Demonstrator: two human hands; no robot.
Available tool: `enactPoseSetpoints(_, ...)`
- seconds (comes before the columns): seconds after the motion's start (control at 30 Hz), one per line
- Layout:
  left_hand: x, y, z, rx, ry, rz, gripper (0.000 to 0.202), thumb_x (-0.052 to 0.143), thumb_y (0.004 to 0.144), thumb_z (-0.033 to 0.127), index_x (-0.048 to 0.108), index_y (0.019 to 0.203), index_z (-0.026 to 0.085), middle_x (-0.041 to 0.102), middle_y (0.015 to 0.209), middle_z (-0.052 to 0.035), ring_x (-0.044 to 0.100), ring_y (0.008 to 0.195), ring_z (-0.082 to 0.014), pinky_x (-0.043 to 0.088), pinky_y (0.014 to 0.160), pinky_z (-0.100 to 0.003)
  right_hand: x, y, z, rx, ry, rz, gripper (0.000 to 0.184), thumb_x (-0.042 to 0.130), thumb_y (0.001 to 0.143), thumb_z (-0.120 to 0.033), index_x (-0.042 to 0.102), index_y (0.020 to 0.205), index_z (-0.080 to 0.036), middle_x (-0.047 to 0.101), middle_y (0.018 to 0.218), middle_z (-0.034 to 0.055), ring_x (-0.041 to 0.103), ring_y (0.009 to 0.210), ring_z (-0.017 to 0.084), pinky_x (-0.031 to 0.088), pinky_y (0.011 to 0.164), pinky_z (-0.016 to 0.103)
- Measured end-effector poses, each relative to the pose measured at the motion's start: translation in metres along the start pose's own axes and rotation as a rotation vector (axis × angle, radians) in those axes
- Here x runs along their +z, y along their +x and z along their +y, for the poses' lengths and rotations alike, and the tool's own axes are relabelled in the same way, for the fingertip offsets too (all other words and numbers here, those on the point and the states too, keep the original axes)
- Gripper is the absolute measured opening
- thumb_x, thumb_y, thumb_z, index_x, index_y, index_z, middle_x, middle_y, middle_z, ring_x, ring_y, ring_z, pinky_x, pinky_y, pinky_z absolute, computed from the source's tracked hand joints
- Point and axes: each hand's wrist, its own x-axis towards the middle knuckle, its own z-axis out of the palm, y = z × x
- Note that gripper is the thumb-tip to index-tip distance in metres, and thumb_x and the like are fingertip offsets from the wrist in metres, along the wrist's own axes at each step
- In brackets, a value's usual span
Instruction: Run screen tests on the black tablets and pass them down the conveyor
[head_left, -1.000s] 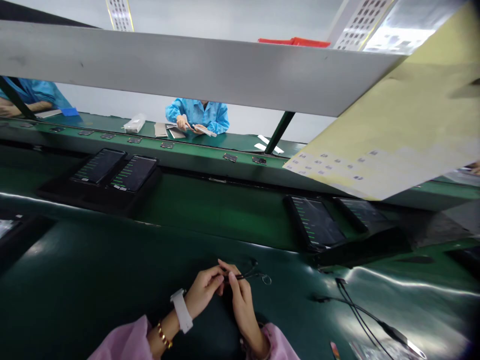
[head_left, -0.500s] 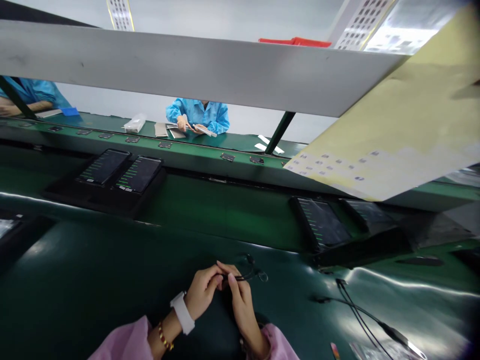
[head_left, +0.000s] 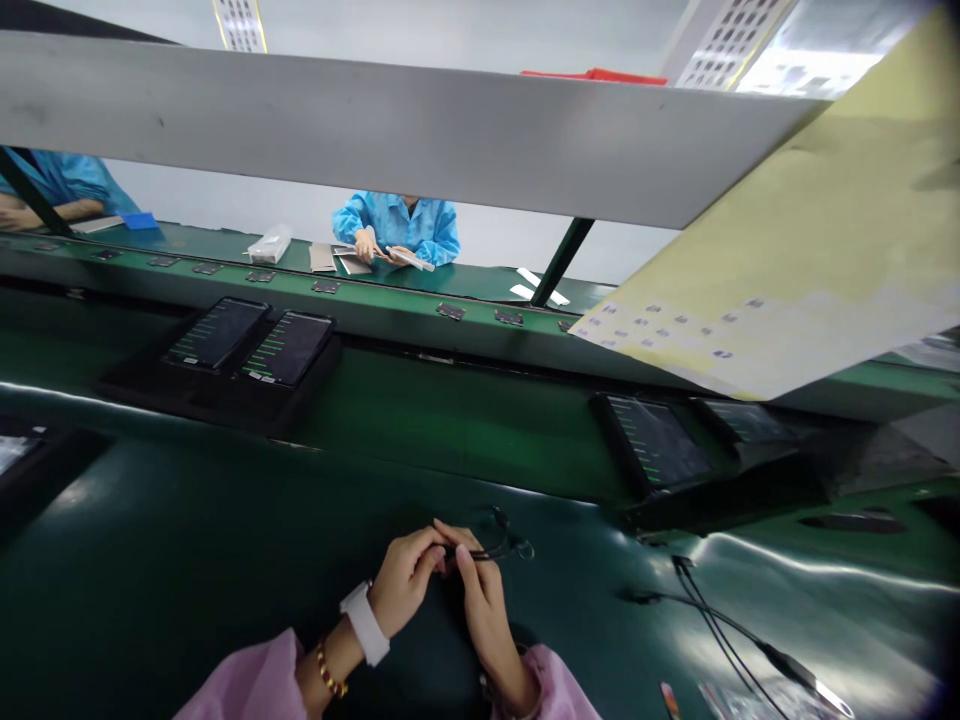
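Grips of left hand and right hand pinch a black cord; it runs crosswise, jutting rightward past the right hand.

left hand: gripping black cable
right hand: same cable
devices: screens lit, beyond hands
co-worker: far bench

From the left hand and right hand, green bench lies open toward 9 o'clock; a black tray blocks 10 to 11. Green strip offers passage at 12. A tablet obstructs 2, loose cables 3 to 4.
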Motion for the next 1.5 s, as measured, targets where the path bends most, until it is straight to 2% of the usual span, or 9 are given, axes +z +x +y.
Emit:
enactPoseSetpoints(0.13,-0.001,0.0,0.005,-0.01,-0.033,0.003,0.039,0.041,0.103,0.043,0.067,0.093,0.015,0.065,0.076,-0.0044,0.061,0.07,-0.0154,0.046,0.069,-0.024,0.0,0.0,0.0,0.009,0.001,-0.003,0.038,0.046,0.101,-0.049,0.073,0.118,-0.029,0.071,0.119,0.0054,0.063,0.112,0.02,0.049,0.101,0.034)
enactPoseSetpoints(0.23,-0.003,0.0,0.007,-0.046,-0.099,0.055,0.041,0.04,0.104,0.046,0.067,0.1,0.015,0.066,0.081,-0.0047,0.061,0.072,-0.0146,0.047,0.069,-0.024,0.0,-0.001,0.003,0.03,0.013,0.027,0.04,0.047,0.1,-0.051,0.072,0.121,-0.028,0.069,0.123,0.0063,0.063,0.109,0.02,0.049,0.098,0.034)
enactPoseSetpoints(0.53,-0.005,0.001,0.005,-0.082,-0.222,0.101,0.036,0.051,0.1,0.048,0.066,0.099,0.014,0.066,0.086,-0.005,0.063,0.077,-0.0154,0.049,0.07,-0.024,0.001,-0.001,-0.001,0.069,0.046,0.084,0.041,0.05,0.098,-0.052,0.072,0.12,-0.025,0.069,0.12,0.0076,0.064,0.1,0.02,0.052,0.076,0.028)
enactPoseSetpoints(0.7,-0.007,0.0,0.006,-0.081,-0.221,0.153,0.035,0.054,0.098,0.048,0.066,0.099,0.015,0.065,0.087,-0.0049,0.06,0.073,-0.0144,0.05,0.069,-0.025,0.002,-0.001,-0.004,0.075,0.057,0.097,0.042,0.053,0.096,-0.053,0.075,0.114,-0.023,0.071,0.097,0.0067,0.058,0.069,0.015,0.049,0.065,0.028)
enactPoseSetpoints(0.93,-0.008,0.0,0.007,-0.038,-0.118,0.149,0.028,0.055,0.097,0.041,0.066,0.1,0.016,0.067,0.091,-0.0068,0.064,0.084,-0.0176,0.05,0.075,-0.027,0.004,0.0,-0.005,0.115,0.191,0.14,0.043,0.058,0.093,-0.055,0.077,0.095,-0.016,0.066,0.068,0.0039,0.058,0.059,0.015,0.048,0.06,0.027)
enactPoseSetpoints(1.07,-0.01,0.002,0.005,-0.075,-0.091,0.143,0.028,0.054,0.098,0.042,0.066,0.101,0.016,0.067,0.092,-0.0061,0.064,0.085,-0.0176,0.049,0.074,-0.026,0.004,0.0,-0.005,0.135,0.218,0.165,0.044,0.06,0.091,-0.057,0.075,0.094,-0.015,0.066,0.068,0.0038,0.059,0.059,0.015,0.049,0.059,0.026)
enactPoseSetpoints(1.2,-0.01,0.004,0.006,-0.113,-0.076,0.066,0.036,0.046,0.101,0.046,0.065,0.095,0.016,0.065,0.089,-0.0054,0.063,0.082,-0.017,0.047,0.07,-0.026,0.004,0.0,-0.006,0.12,0.214,0.176,0.043,0.06,0.091,-0.056,0.076,0.094,-0.015,0.066,0.068,0.0043,0.059,0.059,0.016,0.049,0.057,0.027)
enactPoseSetpoints(1.3,-0.008,0.004,0.007,-0.091,-0.045,0.037,0.033,0.048,0.1,0.044,0.064,0.093,0.016,0.064,0.089,-0.0049,0.062,0.082,-0.0167,0.046,0.07,-0.025,0.004,0.001,-0.006,0.112,0.196,0.164,0.043,0.06,0.091,-0.055,0.076,0.091,-0.015,0.067,0.072,0.0057,0.057,0.059,0.015,0.05,0.058,0.028)
enactPoseSetpoints(1.5,-0.008,0.003,0.006,-0.038,0.021,0.069,0.028,0.048,0.099,0.037,0.059,0.083,0.017,0.06,0.081,-0.0022,0.059,0.076,-0.0143,0.043,0.069,-0.023,0.005,0.001,-0.004,0.115,0.189,0.129,0.043,0.059,0.091,-0.056,0.076,0.092,-0.016,0.068,0.073,0.0055,0.058,0.059,0.015,0.049,0.058,0.027)
